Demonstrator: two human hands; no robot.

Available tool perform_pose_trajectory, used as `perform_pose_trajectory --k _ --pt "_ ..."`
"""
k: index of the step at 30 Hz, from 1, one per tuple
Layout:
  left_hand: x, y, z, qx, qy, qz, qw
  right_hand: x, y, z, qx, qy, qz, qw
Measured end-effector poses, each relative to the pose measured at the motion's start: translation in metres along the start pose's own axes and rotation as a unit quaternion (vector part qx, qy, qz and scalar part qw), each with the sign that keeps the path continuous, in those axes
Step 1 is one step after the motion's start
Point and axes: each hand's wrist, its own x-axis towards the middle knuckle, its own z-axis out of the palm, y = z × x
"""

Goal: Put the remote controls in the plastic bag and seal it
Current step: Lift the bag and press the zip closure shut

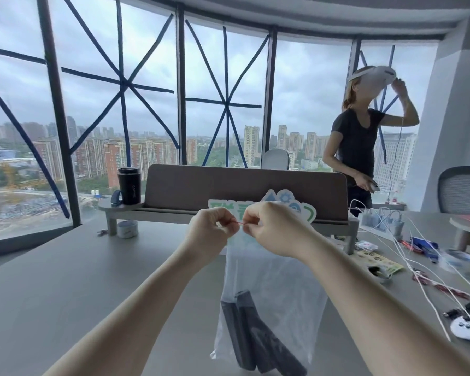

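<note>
While pinching a thin red tie (240, 224) at the top of the plastic bag (277, 294), holding both hands up over the grey table (92, 280). Curling the left hand (209, 229) almost shut, squeezing the left end of the tie between thumb and first finger. Doing the same with the right hand (269, 226) on the right end, with the other fingers tucked in tight and gripping nothing else. Stretching the tie straight between the two hands, right where the neck of the bag is bunching together.

Letting the see-through, crinkly bag hang down from the tie, between the two arms, toward the near edge of the table. Carrying the dark remote controls (255, 335) inside it, down at the bottom, leaning side by side and touching. Looking like three of them, but hard telling for sure.

Facing a brown divider (244, 191) across the table, with a green and blue sign (280, 198) peeking out just behind the hands. Seeing a black cup (129, 185) standing on a small shelf at the left end of the divider, and a roll of tape (127, 228) sitting under that shelf. Seeing white cables (407, 240) lying tangled on the right side of the table, with a white controller (467, 327) near the right edge. Looking past the divider at another person (356, 142) standing by the big windows, touching a white headset with one raised hand.
</note>
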Motion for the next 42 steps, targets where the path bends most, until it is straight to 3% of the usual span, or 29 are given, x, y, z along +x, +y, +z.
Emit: perform_pose_trajectory --k 11,21,26,34,42 --pt "0.005 -0.022 -0.034 0.007 0.144 0.02 0.989 -0.021 0.041 -0.001 -0.066 0.08 0.02 0.994" --pt "0.009 -0.047 -0.069 -0.03 0.202 -0.009 0.979 -0.026 0.037 0.003 -0.116 0.065 -0.037 0.99" --pt "0.016 -0.06 -0.083 -0.035 0.206 -0.007 0.978 -0.015 0.025 0.008 -0.123 0.122 -0.052 0.984" --pt "0.068 -0.133 -0.105 0.001 0.216 -0.062 0.975 0.079 0.021 0.079 -0.066 0.127 -0.016 0.99" --pt "0.148 -0.186 -0.171 -0.068 0.266 -0.097 0.957 0.194 -0.015 0.151 0.042 0.172 -0.016 0.984"
